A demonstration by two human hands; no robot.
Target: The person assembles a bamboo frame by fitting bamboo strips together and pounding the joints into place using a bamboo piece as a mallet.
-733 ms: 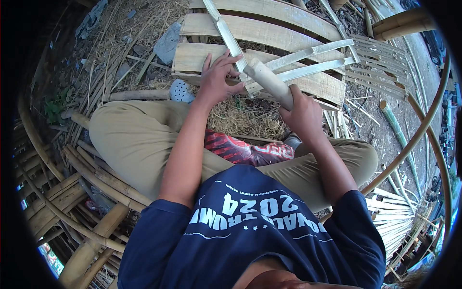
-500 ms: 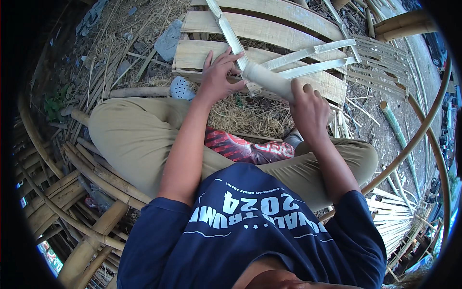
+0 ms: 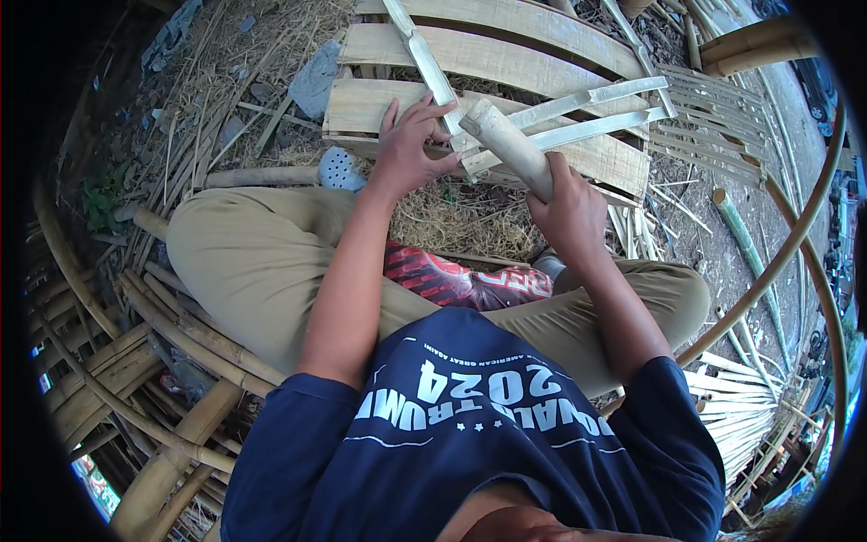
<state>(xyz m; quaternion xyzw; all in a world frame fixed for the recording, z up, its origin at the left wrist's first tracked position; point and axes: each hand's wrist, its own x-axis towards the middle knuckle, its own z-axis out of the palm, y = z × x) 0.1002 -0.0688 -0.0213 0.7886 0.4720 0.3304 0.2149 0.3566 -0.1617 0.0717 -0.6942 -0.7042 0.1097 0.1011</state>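
1. Since half a second earlier, the far end of my pale wooden club had swung toward one o'clock, and my right hand had slipped toward eight.
2. That right hand was clenched around the club's near end; the club pointed to between ten and eleven o'clock.
3. My left hand lay with fingers spread beside the lower end of a split-bamboo strip; I couldn't tell whether it pinched anything.
4. That strip ran toward eleven o'clock across a slatted wooden bench, at twelve o'clock from me.
5. Just past my left hand, toward nine o'clock, sat a perforated blue clog.
6. At three o'clock lay a green bamboo pole.
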